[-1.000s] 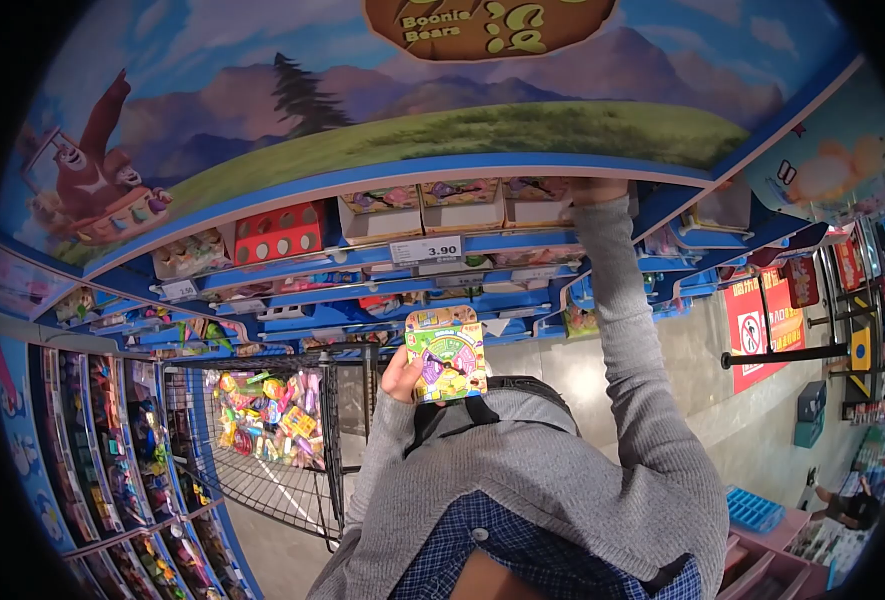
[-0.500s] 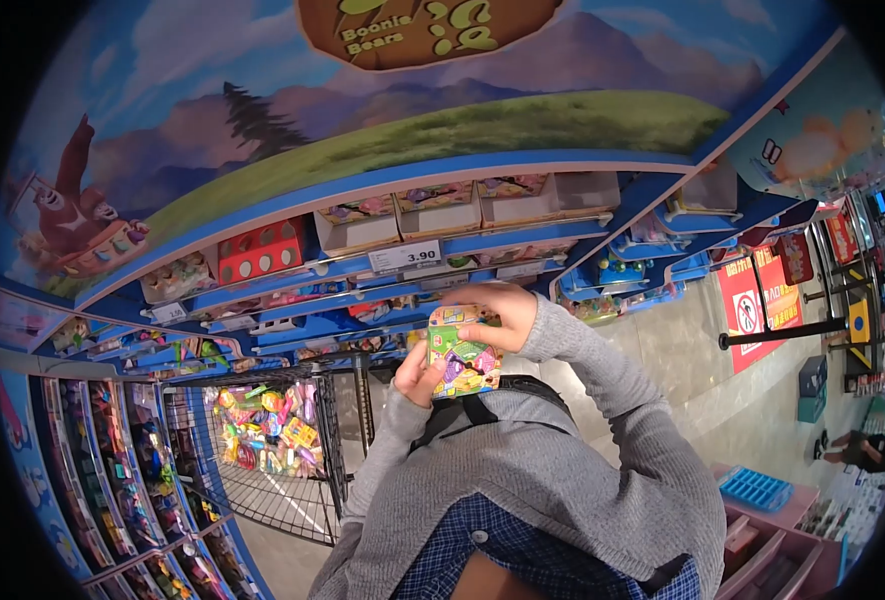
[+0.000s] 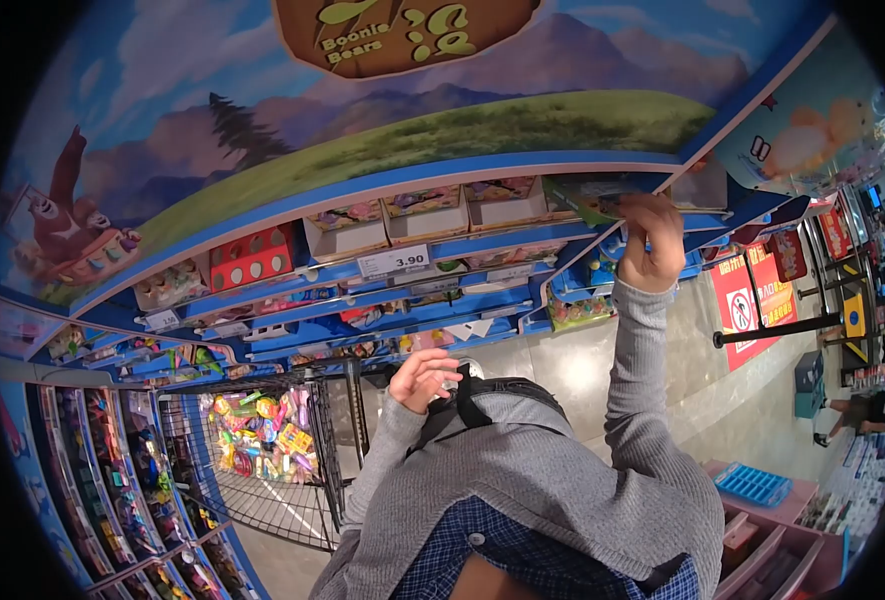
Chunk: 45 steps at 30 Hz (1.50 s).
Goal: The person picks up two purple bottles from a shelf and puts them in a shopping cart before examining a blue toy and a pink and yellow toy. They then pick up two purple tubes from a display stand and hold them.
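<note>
My right hand point(image 3: 652, 240) is raised to the right end of the upper shelf, with its fingers closed at the edge of a flat, colourful pack point(image 3: 592, 207). Only a green edge and a dark face of the pack show, tilted among the cardboard display boxes point(image 3: 440, 220). In front of my waist, my left hand point(image 3: 424, 380) is held up with loosely bent fingers apart and nothing in them.
A price tag point(image 3: 394, 261) reading 3.90 hangs on the shelf's front rail. At the left stands a wire cart point(image 3: 262, 500) holding many bright packages point(image 3: 262, 435). A red sign point(image 3: 757, 305) and a person point(image 3: 867, 410) are farther right.
My right hand has carried the pack from before my chest up and right to the shelf. My left hand has let go of it and stays near my waist.
</note>
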### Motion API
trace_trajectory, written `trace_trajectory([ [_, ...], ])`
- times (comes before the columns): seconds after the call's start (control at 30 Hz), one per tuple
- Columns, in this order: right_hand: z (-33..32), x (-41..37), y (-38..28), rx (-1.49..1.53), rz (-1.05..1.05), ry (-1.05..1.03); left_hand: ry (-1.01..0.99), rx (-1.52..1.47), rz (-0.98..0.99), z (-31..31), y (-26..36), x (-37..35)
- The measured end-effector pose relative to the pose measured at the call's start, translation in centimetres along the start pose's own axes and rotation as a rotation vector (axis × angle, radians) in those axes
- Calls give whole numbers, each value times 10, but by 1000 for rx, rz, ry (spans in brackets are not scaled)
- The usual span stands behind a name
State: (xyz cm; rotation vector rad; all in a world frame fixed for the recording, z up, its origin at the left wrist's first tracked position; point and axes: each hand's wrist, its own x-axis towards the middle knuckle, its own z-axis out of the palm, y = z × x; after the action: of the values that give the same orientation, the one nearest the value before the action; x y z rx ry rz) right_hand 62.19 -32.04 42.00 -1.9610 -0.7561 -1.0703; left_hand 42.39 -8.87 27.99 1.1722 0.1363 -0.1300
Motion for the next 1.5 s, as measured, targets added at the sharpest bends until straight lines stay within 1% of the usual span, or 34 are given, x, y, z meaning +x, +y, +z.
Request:
trace_trajectory([
  [0.07,5,-4,13,-210,-173,-16,-1,7,4,2,1,-2],
  [0.17,16,-8,25,-289,-164,-52,-5,22,12,4,2,-3],
  [0.27,28,-8,37,-262,-115,-95,-3,25,13,3,1,-5],
  [0.4,49,-4,51,-321,-144,-102,4,-5,20,5,3,-8],
  [0.47,60,-7,64,-404,-71,-145,9,-8,23,2,-1,-9],
  [0.5,67,-7,71,-402,-74,-143,12,-12,24,1,-2,-9],
  [0.57,77,-7,79,-523,-14,-197,27,-4,27,0,-4,-12],
  [0.7,89,-9,82,-486,25,-122,70,9,32,0,-3,-16],
  [0.77,95,-13,83,-421,120,-222,84,8,45,1,-2,-18],
  [0.8,97,-15,84,-419,116,-225,97,13,55,1,-2,-19],
  [0.9,97,-15,67,-477,91,-177,116,12,67,-1,-5,-22],
  [0.97,96,-14,59,-388,9,-1,133,12,70,-2,-6,-23],
  [1.0,93,-13,55,-380,5,-3,144,13,72,-2,-6,-24],
  [1.07,82,-11,40,-270,-47,125,173,9,74,-1,-4,-25],
  [1.1,75,-14,31,-256,-52,122,194,7,73,0,-3,-26],
  [1.13,67,-19,22,-92,141,71,210,4,80,0,-2,-26],
  [1.17,62,-25,14,73,332,15,269,-28,70,1,-2,-26],
  [1.2,59,-32,13,112,346,14,332,-62,60,2,-2,-26],
  [1.27,59,-54,9,182,354,-8,353,-58,52,-8,-10,-27],
  [1.3,60,-67,5,324,508,-29,354,-52,36,-13,-15,-30],
  [1.33,61,-78,-1,468,665,-62,499,-28,12,0,-6,-30],
  [1.37,62,-88,-8,508,661,-100,521,10,43,3,0,-31],
  [1.43,65,-109,-20,679,857,-230,591,-19,10,5,-2,-34],
  [1.5,73,-138,-24,748,948,-306,645,-97,49,5,-11,-36],
])
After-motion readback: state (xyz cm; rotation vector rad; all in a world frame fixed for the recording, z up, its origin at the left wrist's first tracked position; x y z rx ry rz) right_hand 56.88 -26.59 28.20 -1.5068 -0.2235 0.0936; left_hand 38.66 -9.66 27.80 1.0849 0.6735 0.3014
